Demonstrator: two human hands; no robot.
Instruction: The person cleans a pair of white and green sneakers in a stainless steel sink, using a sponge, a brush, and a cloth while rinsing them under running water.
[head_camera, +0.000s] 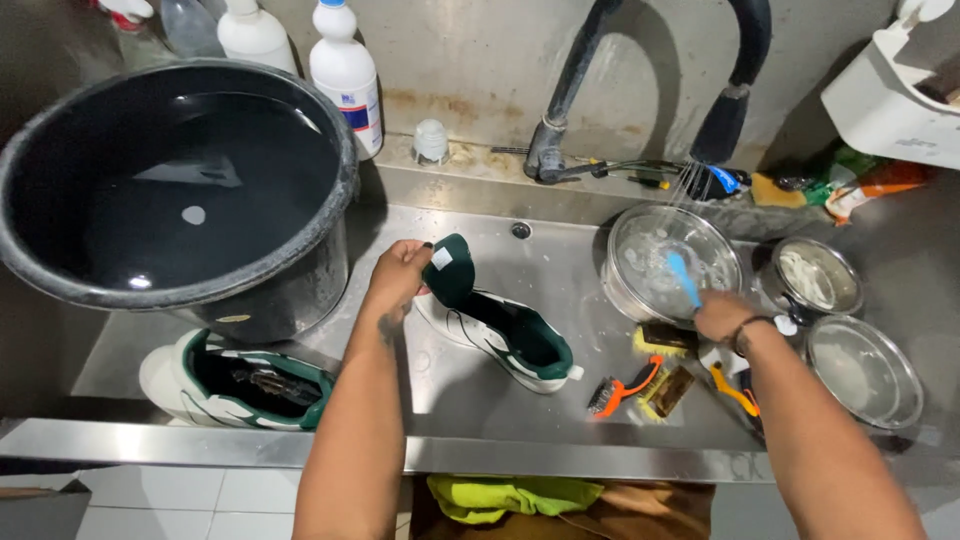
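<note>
Item: white low-top sneaker with dark green lining and tongue (505, 335), lying on its side on the wet stainless-steel worktop (570, 270), toe toward the person.

Left hand (398, 278): grip closed on the sneaker's green tongue, pulling it up and open; the shoe body lies just below and to the right of this grip.

Right hand (722, 316): grip closed on a light blue brush handle (684, 278), its tip dipped in the foamy steel bowl (665, 262) just above the grip, under the running tap (722, 125).

Step, as judged: loading the brush with soapy water while the shoe is held open. The next move calls for carrying the brush across to the shoe with the tongue held taut.

Nearby: second matching sneaker (235, 385) far left of the left grip, beside the large black water-filled bucket (180, 190); an orange-handled wire brush (625, 385) lies below the right grip.

Hard to make out: brush head hidden in foam; right fingers hidden behind the hand; contents of the two smaller steel bowls (840, 320) are unclear.
</note>
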